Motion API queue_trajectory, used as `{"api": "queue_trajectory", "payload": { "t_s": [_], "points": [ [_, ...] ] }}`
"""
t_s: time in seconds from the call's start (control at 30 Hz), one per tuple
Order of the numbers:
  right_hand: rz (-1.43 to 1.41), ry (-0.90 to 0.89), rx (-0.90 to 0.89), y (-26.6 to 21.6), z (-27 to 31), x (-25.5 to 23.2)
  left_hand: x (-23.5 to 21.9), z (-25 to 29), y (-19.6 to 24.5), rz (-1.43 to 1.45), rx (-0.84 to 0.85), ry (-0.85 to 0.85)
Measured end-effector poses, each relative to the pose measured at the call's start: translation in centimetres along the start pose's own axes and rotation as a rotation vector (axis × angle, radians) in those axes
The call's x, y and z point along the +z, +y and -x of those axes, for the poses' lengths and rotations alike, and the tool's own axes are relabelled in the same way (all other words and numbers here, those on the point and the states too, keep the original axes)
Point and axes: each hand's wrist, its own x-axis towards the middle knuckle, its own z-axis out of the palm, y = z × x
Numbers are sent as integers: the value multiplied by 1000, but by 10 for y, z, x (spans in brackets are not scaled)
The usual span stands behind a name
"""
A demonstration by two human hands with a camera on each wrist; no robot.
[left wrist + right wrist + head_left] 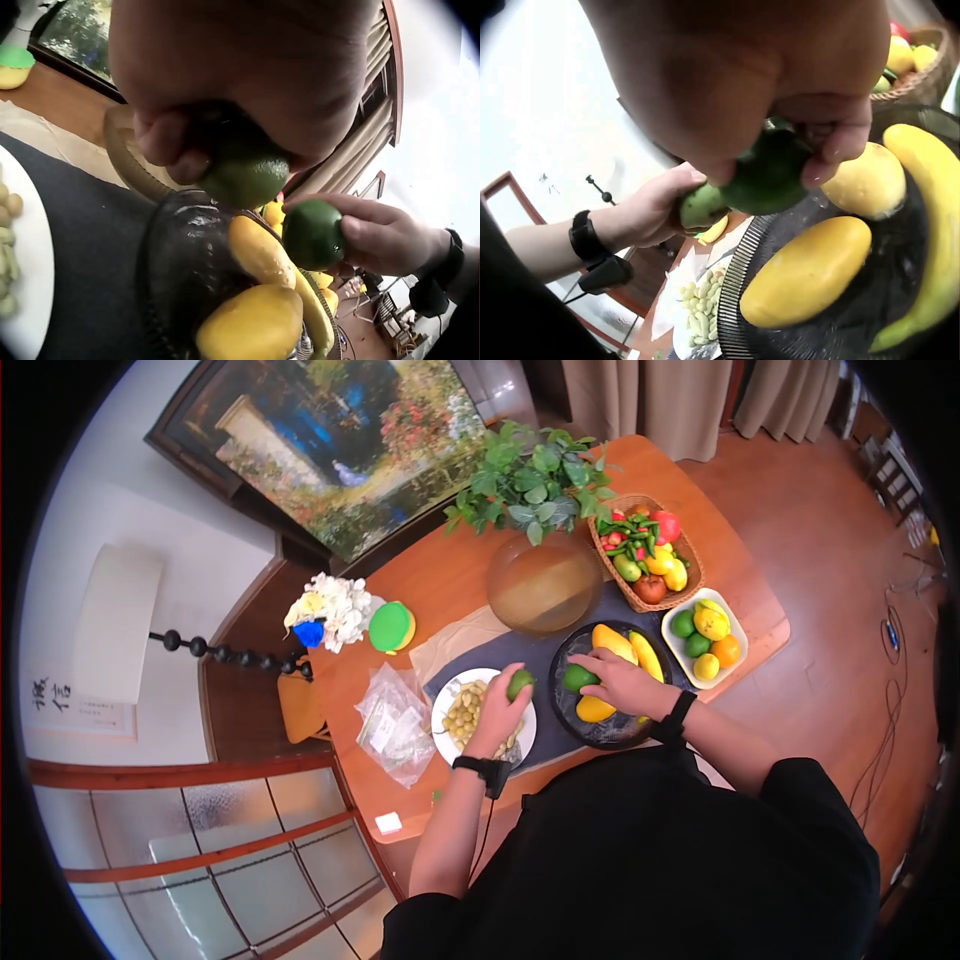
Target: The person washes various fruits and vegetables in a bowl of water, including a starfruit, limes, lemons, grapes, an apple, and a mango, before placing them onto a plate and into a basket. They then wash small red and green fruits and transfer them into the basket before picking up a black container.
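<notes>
My left hand [494, 718] is above the white plate [437, 712] and grips a lighter green lime [251, 174]. Brown spots show on that lime's skin in the right wrist view. A darker, glossy green lime [313, 235] is held in the fingers of my right hand [632, 686], over the dark ribbed glass plate [607, 742]. On this glass plate lie two yellow mangoes [808, 271] and a banana [934, 225] along one side. The white plate carries grapes [462, 712] and longer pale green pieces, partly hidden under my left hand.
A square white dish [741, 645] of citrus and a wicker basket [694, 567] of fruit and peppers stand at right. Behind are a brown glass bowl [540, 595] and a leafy plant [535, 475]. Plastic bags [395, 728], a green-lidded tub [391, 626] and flowers [338, 610] sit left.
</notes>
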Motion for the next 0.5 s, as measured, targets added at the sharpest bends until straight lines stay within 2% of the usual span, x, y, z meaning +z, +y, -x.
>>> {"api": "queue_trajectory", "payload": {
  "t_s": [0.03, 0.07, 0.13, 0.17, 0.23, 0.27, 0.33, 0.4, 0.47, 0.5],
  "points": [
    [4, 22, -84, -1, -6, 5, -5, 14, -31, 23, -101, 19],
    [8, 47, -167, -3, -12, 10, -13, 31, -38, 21, -111, 28],
    [18, 18, -187, -12, -24, 20, -24, 67, -51, 21, -257, 240],
    [28, -50, -198, -20, -31, 25, -29, 84, -62, 20, -265, 250],
    [78, -173, -256, -28, -45, 39, -33, 117, -90, 17, -397, 348],
    [78, -180, -263, -30, -53, 47, -35, 128, -99, 17, -402, 357],
    [158, -365, -299, -42, -67, 62, -40, 149, -112, -32, -492, 314],
    [194, -407, -294, -43, -81, 90, -36, 162, -147, -47, -519, 339],
    [189, -435, -197, -39, -91, 120, -31, 168, -169, 68, -466, 528],
    [212, -419, -179, -38, -96, 132, -32, 167, -165, 69, -469, 534]
  ]
}}
